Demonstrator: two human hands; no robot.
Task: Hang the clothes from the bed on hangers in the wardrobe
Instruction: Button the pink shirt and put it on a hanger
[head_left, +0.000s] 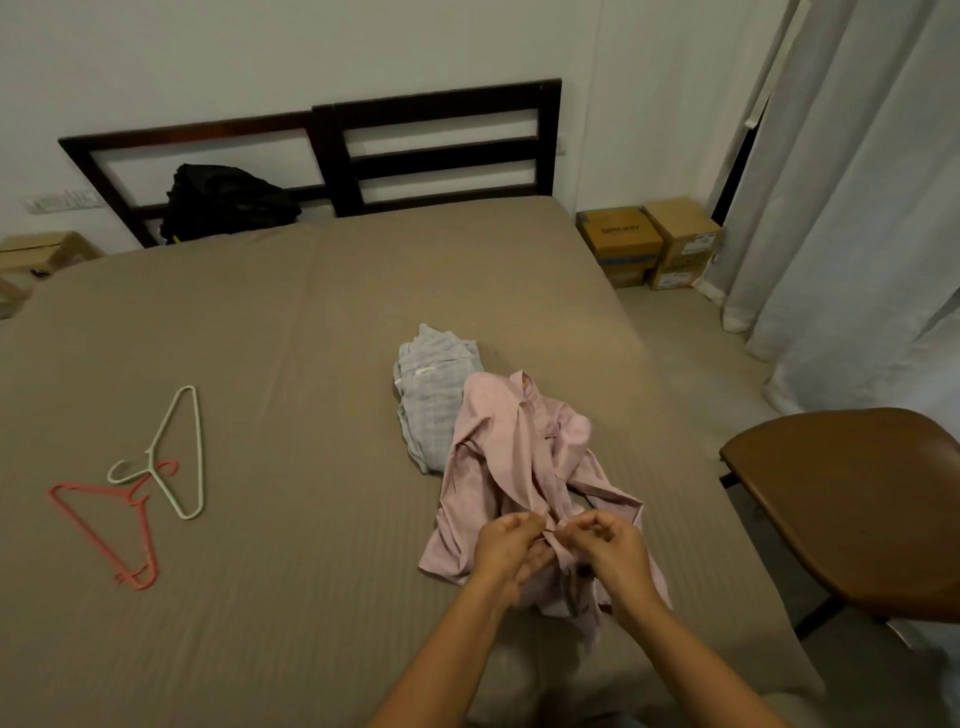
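In the head view, the pink shirt (519, 457) is seen crumpled on the bed (260, 338) straight ahead of the person. Its long axis runs away from the body, with the collar at the far end. Its near end is pinched by the left hand (511, 545) and the right hand (610, 553), held close together at the front strip. A blue checked shirt (434, 384) lies touching it beyond. The white hanger (179, 447) and pink hanger (98, 525) lie well off to the left, so the left hand is judged the nearer.
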